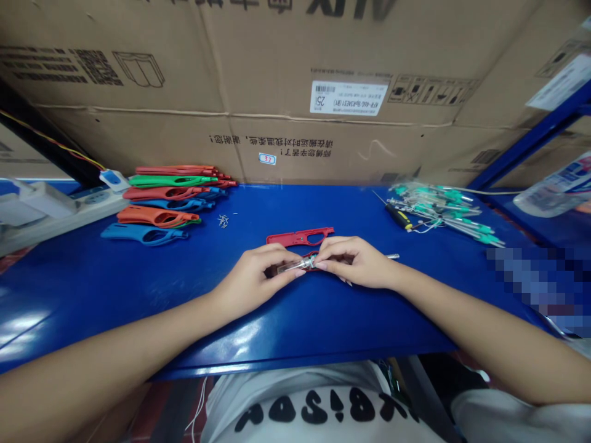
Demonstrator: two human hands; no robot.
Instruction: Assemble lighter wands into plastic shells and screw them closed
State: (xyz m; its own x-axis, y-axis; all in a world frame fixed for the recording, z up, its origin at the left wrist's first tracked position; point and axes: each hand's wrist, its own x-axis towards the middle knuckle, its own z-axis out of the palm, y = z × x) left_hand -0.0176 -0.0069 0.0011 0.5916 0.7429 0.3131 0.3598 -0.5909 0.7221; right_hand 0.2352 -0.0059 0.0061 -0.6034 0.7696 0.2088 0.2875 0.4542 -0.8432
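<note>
My left hand pinches the clear fuel tank of a lighter's inner assembly between thumb and fingers. At the tank's right end, my right hand has its fingertips closed on the assembly's pale green and white fitting. A thin metal tube sticks out to the right from behind the right hand. Under the fingers lies a red shell half, mostly hidden by the hands and the tank. Just beyond them, another red lighter shell half rests on the blue table, its inner side facing up.
Red, green, orange and blue lighter shells are stacked at the left beside a power strip. Small screws lie near them. At the right are a screwdriver and a pile of lighter inner assemblies. Cardboard stands behind.
</note>
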